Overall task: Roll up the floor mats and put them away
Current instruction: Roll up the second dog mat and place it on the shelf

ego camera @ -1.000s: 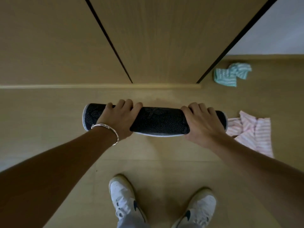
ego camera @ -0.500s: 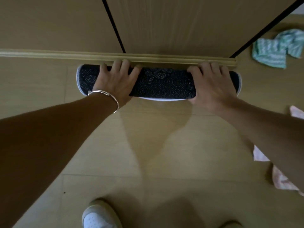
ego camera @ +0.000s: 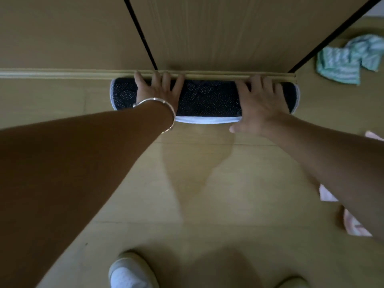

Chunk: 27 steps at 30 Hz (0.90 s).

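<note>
Wardrobe [ego camera: 218, 32] fills the top of the view, wood doors shut, dark seams between panels. A pale plinth strip [ego camera: 62, 72] runs along its base where it meets the wood floor [ego camera: 197, 183].

Rolled mat [ego camera: 207, 98] lies on the floor, long side parallel to the plinth strip and pressed against it. Dark with a dotted pattern; the light edge binding shows along the near side and at both ends, so the loose end looks to sit low on the near side.

Left hand [ego camera: 155, 90] lies flat on the left part of the roll, fingers spread and reaching over the top to the strip, bracelet [ego camera: 158, 104] at the wrist. Right hand [ego camera: 259, 102] does the same on the right part, thumb out on the floor side. Neither grip is closed: both are open palms pressing down, not wrapped around the roll.

Step in hand, by judgement: parking the roll at the wardrobe base. To do it well:
- keep pressure even on both ends so it stays straight against the strip
- tuck the loose edge under the roll, or it may spring open on release
- lift both palms off together and slowly

Off to the right, clear of the roll: green striped cloth [ego camera: 349, 61], pink cloth [ego camera: 353, 225]. One white shoe [ego camera: 128, 271] at the bottom edge.
</note>
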### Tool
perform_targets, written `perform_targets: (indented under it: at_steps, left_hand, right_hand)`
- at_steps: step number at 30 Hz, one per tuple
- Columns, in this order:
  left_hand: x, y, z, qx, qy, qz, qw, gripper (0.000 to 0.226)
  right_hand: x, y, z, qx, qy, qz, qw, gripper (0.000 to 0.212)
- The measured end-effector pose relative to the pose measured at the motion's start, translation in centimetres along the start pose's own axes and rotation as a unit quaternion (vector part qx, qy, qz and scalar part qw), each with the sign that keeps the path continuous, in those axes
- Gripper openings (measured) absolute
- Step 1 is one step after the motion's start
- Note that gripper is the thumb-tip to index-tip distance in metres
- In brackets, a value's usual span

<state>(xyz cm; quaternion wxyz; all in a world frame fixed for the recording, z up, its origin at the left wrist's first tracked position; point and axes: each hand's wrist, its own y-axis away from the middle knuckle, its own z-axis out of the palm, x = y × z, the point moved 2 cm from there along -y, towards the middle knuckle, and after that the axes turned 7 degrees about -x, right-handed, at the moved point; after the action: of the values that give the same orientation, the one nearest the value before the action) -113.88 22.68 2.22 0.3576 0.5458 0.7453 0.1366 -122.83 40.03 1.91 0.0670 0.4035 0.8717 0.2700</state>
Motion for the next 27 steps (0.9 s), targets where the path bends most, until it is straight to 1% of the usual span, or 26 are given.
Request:
perform_targets:
  at_steps: [1,3,4,6,7,8,9,12,14,16,19,22,24,27]
  left_hand:
    - [-0.7,1.4,-0.7,0.009,-0.001,0.017,1.0,0.104]
    - [-2.4,4.6,-2.8,0.021,0.012,0.052,0.998,0.091]
    - [-3.3,6.1,-4.1,0.009,0.029,0.073,0.997,0.081]
    - [-5.3,9.2,-8.0,-0.044,0.062,0.109,0.991,0.059]
    - [-6.3,10.7,-10.5,-0.073,0.073,0.126,0.987,0.053]
    - [-7.5,12.3,-13.7,-0.086,0.079,0.147,0.982,0.05]
    - [-8.8,13.7,-17.2,-0.083,0.079,0.166,0.979,0.049]
    - [-12.4,17.4,-28.7,-0.013,0.081,0.199,0.977,0.043]
    - [-14.5,20.3,-36.4,0.034,0.1,0.213,0.971,0.035]
    - [-16.3,24.3,-43.7,0.06,0.101,0.239,0.964,0.031]
    - [-18.3,32.1,-52.9,0.093,0.022,0.288,0.953,0.029]
    - [-20.5,39.9,-60.9,0.083,-0.035,0.296,0.951,0.03]
    - [-22.0,45.1,-66.6,0.086,-0.054,0.298,0.949,0.032]
    - [-24.7,52.9,-75.2,0.123,-0.049,0.288,0.948,0.031]
  right_hand:
    - [0.0,1.3,-1.3,-0.009,-0.015,-0.007,1.0,0.101]
    - [0.7,4.0,-4.5,-0.02,-0.055,-0.011,0.998,0.09]
    - [1.2,5.3,-6.4,-0.029,-0.07,-0.013,0.997,0.082]
    - [2.2,7.8,-10.8,-0.053,-0.087,-0.026,0.995,0.068]
    - [2.8,8.8,-13.5,-0.063,-0.092,-0.032,0.993,0.064]
    - [3.5,9.8,-16.5,-0.07,-0.098,-0.04,0.992,0.062]
    - [4.3,10.9,-19.8,-0.073,-0.102,-0.048,0.991,0.062]
    - [7.1,14.3,-30.6,-0.068,-0.128,-0.067,0.987,0.056]
    - [8.8,17.5,-38.0,-0.096,-0.143,-0.073,0.982,0.054]
    - [10.2,21.5,-45.0,-0.125,-0.141,-0.069,0.98,0.057]
    - [12.2,28.2,-54.0,-0.159,-0.121,-0.067,0.978,0.057]
    - [14.0,35.0,-62.5,-0.191,-0.061,-0.062,0.978,0.059]
    - [15.1,39.7,-68.6,-0.187,-0.036,-0.056,0.98,0.061]
    - [16.8,47.2,-77.9,-0.141,-0.028,-0.041,0.989,0.061]
